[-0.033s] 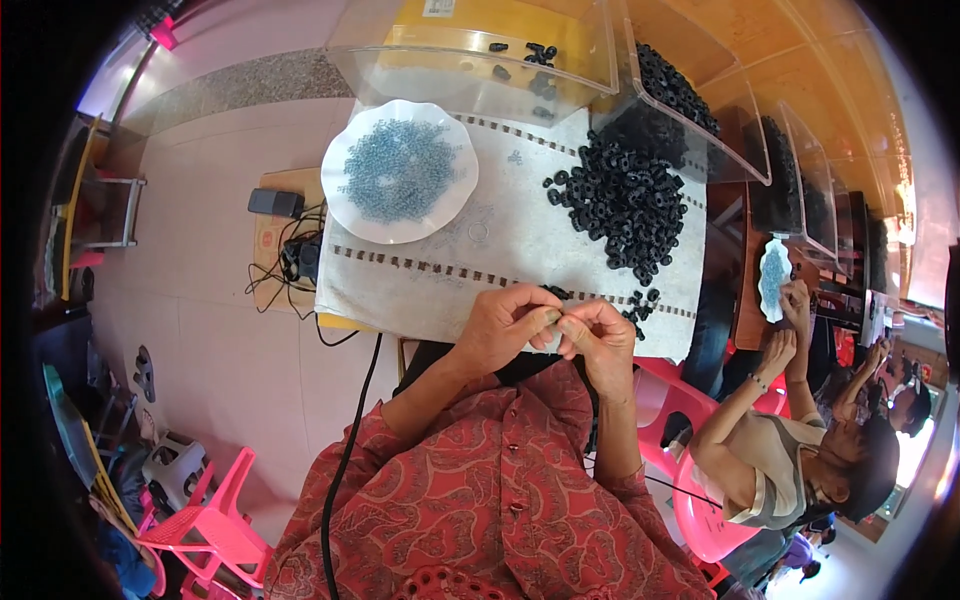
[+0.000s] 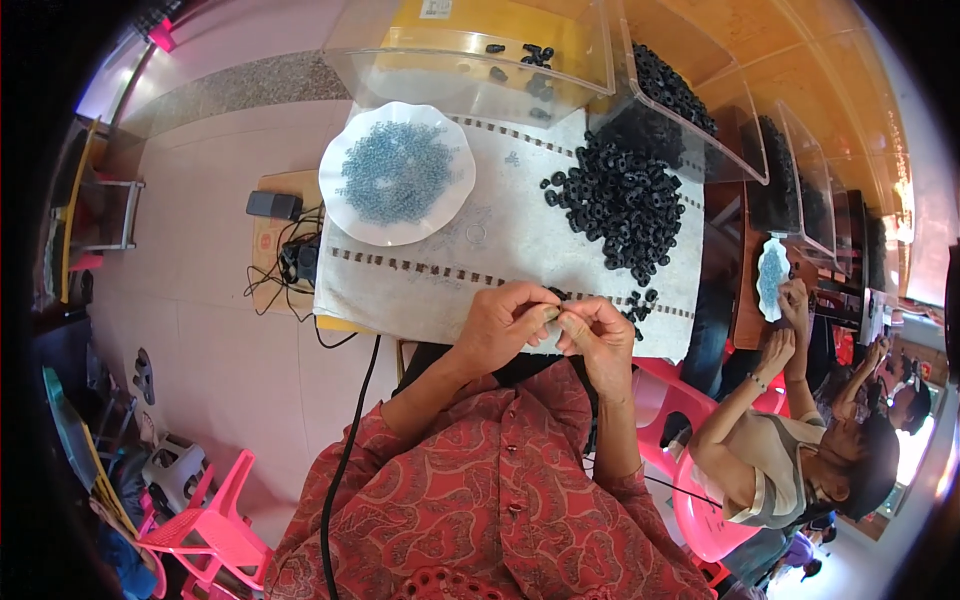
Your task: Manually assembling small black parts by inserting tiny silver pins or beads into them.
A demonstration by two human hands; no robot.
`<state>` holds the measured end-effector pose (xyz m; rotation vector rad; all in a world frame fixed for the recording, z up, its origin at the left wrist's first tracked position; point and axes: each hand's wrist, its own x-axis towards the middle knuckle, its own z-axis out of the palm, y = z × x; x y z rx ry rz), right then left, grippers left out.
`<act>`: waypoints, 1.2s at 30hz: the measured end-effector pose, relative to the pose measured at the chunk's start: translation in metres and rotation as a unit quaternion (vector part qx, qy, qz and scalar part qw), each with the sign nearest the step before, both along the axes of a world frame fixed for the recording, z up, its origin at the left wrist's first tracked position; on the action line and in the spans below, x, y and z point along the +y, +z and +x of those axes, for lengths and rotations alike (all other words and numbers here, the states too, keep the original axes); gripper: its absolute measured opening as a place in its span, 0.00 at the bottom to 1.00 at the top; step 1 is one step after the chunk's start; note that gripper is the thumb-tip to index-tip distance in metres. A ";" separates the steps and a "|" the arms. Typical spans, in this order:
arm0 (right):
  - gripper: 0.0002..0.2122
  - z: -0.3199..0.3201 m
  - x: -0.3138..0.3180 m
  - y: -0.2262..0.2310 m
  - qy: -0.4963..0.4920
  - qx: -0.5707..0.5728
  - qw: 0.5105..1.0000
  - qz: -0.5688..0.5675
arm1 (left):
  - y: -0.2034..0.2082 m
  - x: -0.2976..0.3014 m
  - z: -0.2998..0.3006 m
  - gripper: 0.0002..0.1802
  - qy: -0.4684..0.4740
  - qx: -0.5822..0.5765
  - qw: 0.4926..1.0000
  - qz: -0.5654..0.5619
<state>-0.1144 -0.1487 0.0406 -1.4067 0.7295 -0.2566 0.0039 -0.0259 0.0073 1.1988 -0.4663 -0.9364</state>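
My left hand (image 2: 508,325) and my right hand (image 2: 597,333) meet at the near edge of the cloth-covered table (image 2: 400,310). Both are closed, thumbs and forefingers pinched together tip to tip. Whatever they grip is too small and too covered by the fingers to name. Just behind the fingertips lie a few black parts, partly hidden. A heap of small black ring-like parts (image 2: 625,205) spreads over the right side of the cloth. To the left, a white wavy-rimmed plate (image 2: 332,200) bears many small bluish clear pieces (image 2: 395,172).
A clear plastic bin (image 2: 480,95) with a few black parts stands at the back; another bin (image 2: 690,120) beside it is full of them. Cables and a black box (image 2: 274,205) lie left of the table. A co-worker (image 2: 790,440) sits at the right, near pink chairs (image 2: 225,520).
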 end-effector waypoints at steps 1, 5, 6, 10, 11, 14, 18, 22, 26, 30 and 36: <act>0.04 0.002 -0.004 -0.002 -0.015 0.006 1.000 -0.021 | -0.002 -0.003 0.000 0.06 0.022 -0.069 0.997 0.012; 0.05 0.014 -0.028 -0.015 -0.068 0.032 0.969 -0.237 | -0.005 -0.017 0.007 0.06 0.069 -0.255 0.964 0.031; 0.06 0.020 -0.032 -0.016 -0.072 0.038 0.940 -0.332 | -0.006 -0.019 0.007 0.05 0.093 -0.298 0.950 0.033; 0.11 0.042 -0.052 -0.021 -0.051 0.091 0.821 -0.561 | -0.012 -0.026 0.008 0.04 0.114 -0.348 0.929 0.056; 0.11 0.045 -0.055 -0.024 -0.043 0.121 0.804 -0.581 | -0.014 -0.027 0.008 0.04 0.113 -0.348 0.929 0.057; 0.11 0.051 -0.057 -0.028 -0.012 0.178 0.775 -0.607 | -0.017 -0.028 0.008 0.05 0.126 -0.343 0.930 0.046; 0.08 0.052 -0.057 -0.029 -0.008 0.181 0.766 -0.617 | -0.020 -0.028 0.007 0.05 0.111 -0.384 0.913 0.082; 0.06 0.049 -0.057 -0.027 -0.007 0.141 0.780 -0.610 | -0.017 -0.027 0.004 0.05 0.071 -0.431 0.891 0.123; 0.06 0.042 -0.052 -0.028 -0.008 0.096 0.801 -0.591 | -0.017 -0.027 0.002 0.05 0.083 -0.405 0.902 0.123; 0.04 0.035 -0.039 -0.029 -0.048 0.027 0.960 -0.274 | -0.017 -0.027 0.006 0.08 0.127 -0.382 0.912 0.084; 0.06 0.031 -0.022 -0.019 0.026 0.060 0.968 -0.242 | -0.007 -0.026 0.008 0.11 0.155 -0.323 0.933 0.021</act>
